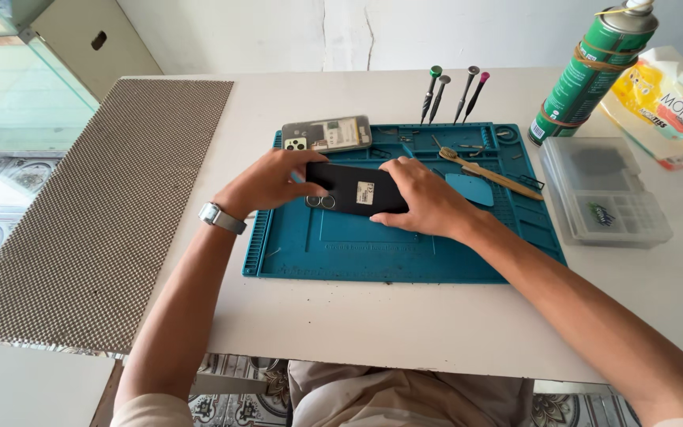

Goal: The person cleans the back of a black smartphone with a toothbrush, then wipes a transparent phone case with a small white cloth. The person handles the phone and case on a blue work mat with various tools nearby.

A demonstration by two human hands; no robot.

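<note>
A black phone (355, 190) lies back-up on the blue work mat (341, 253), its two camera lenses toward me and a small white sticker on its back. My left hand (266, 180) grips its left end, thumb near the lenses. My right hand (424, 196) holds the right end, fingers over the top edge. A watch sits on my left wrist.
A second phone (326, 134) lies at the mat's far edge. Several screwdrivers (452, 93) stand behind the mat. A brush (488, 172) and a blue pick (469, 188) lie on the mat. A clear parts box (604, 192), a green spray can (590, 71) and a bag (673, 103) are right. A grey mesh mat (96, 205) is left.
</note>
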